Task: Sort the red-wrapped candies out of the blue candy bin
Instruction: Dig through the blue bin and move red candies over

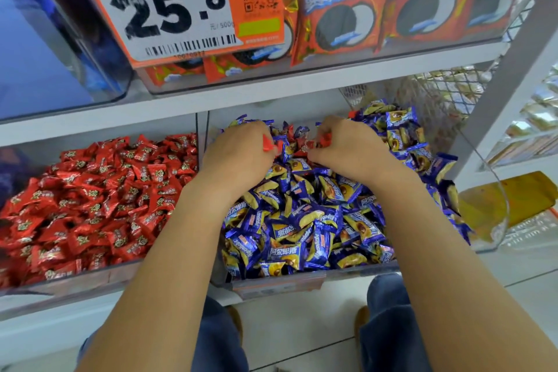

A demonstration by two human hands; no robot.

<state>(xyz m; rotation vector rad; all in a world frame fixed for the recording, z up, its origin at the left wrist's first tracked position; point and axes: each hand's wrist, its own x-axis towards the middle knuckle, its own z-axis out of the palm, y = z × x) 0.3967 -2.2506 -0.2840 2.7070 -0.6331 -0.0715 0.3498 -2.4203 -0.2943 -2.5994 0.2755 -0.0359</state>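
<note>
At the back of the blue candy bin (305, 276), both hands are dug into the heap of blue-wrapped candies (305, 220): the left hand (238, 154) has its fingers curled round a red-wrapped candy (268, 142) that pokes out at its right edge, and the right hand (347, 148) pinches another red-wrapped piece (324, 139) at its fingertips. More red wrappers (297, 134) show among the blue ones between the two hands, while the neighbouring bin (90, 276) to the left is filled with red candies (99, 202).
</note>
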